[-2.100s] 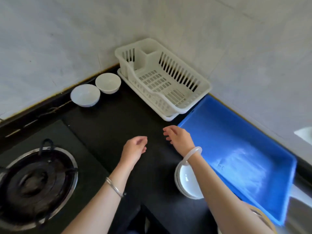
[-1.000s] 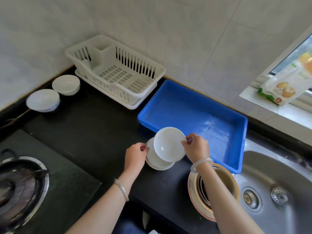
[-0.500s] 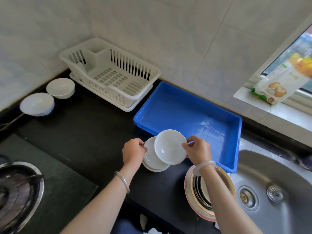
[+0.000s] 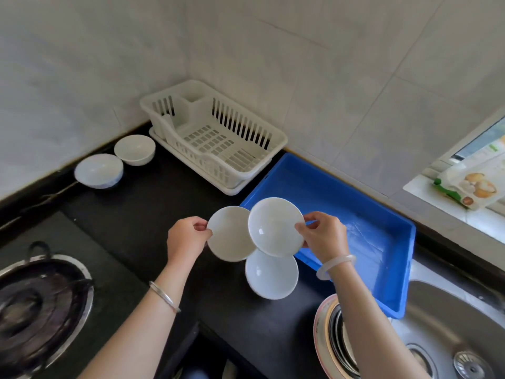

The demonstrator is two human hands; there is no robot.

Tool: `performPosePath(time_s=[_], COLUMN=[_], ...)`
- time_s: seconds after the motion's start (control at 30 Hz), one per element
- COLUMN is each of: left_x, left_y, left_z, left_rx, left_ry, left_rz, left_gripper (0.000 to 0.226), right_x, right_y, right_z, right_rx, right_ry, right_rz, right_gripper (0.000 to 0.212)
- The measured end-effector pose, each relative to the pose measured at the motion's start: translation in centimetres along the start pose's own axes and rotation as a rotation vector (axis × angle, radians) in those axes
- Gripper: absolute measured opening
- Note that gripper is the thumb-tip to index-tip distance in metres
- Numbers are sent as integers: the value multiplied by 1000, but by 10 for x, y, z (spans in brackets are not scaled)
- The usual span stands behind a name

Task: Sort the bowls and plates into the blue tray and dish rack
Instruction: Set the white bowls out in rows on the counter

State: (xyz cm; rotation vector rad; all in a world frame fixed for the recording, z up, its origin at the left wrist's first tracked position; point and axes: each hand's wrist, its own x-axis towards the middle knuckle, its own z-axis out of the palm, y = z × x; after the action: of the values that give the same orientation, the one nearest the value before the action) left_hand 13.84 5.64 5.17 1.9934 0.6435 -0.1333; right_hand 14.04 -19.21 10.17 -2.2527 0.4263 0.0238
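White glazed ceramic, smooth and shiny, made up every dish in view. The left hand (image 4: 187,239) pinched a small round plate (image 4: 229,236) by its left rim, and the right hand (image 4: 323,236) pinched a second plate (image 4: 273,228) by its right rim. That second plate overlapped the first and hung over the near-left corner of the blue plastic tray (image 4: 369,214). A third plate (image 4: 270,277) lay flat on the black tabletop (image 4: 153,209) just below them. By the back wall stood a bowl (image 4: 134,149) with a wider bowl (image 4: 98,170) just beside it, both left of the slatted white rack (image 4: 218,138) and well apart from the hands. Such plates looked light and stiff but brittle, and the glaze was likely slippery. A rim pinch probably suited their shallow shape, provided the two edges were kept from knocking. The deeper bowls would likely want fingers hooked over the lip.
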Motion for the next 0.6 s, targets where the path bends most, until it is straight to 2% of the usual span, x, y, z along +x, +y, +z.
performPosePath(time_s=[0.43,0.53,0.6], left_x=[60,77,88], left_y=[-79,-91,-96], left_z=[-88,-102,-110], left_rx=[-255,-316,-350], left_ry=[274,336,378], left_rz=[-249,-300,-324], left_gripper=[17,17,17], right_x=[46,60,68], right_y=[-61,-73,-81], right_z=[140,174,195], right_rx=[40,52,62], right_ry=[-247,-271,-277], right_rz=[52,92,125], right_gripper=[5,19,20])
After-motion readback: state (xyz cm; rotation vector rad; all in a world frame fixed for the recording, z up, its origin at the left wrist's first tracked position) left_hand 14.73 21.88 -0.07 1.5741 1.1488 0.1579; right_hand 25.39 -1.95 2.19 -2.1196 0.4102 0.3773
